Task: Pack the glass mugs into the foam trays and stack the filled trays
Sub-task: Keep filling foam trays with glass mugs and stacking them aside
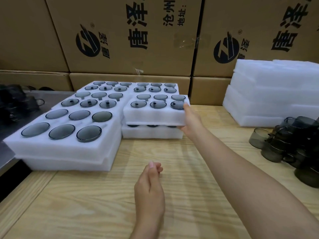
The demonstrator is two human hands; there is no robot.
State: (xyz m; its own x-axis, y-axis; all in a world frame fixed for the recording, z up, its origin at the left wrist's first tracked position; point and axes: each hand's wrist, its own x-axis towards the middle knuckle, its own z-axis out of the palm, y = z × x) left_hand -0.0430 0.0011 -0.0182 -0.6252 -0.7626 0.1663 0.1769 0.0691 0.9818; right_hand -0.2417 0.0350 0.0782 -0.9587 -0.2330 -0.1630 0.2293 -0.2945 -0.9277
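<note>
The right hand (189,121) is gripping the right end of the upper foam tray (151,116), thumb lying on its top edge and fingers curling beneath. This tray is carrying smoky glass in all six of its round pockets. It is hanging just above the lower foam tray (151,133), with a narrow gap showing the dark tops of the glass packed there; whether the far edges are touching cannot be told. The left hand (150,185) is hovering over the wooden table (172,169), its fingers loosely curled and holding nothing.

To the left, the large foam trays (69,145) are lying stacked, the top layer's pockets all holding round grey glass. Behind the lower tray, more filled pockets are showing. At the right edge, loose glass mugs (293,144) are sitting piled on the table, and behind them a stack of foam blocks (269,94) is resting against the printed cardboard boxes (129,40).
</note>
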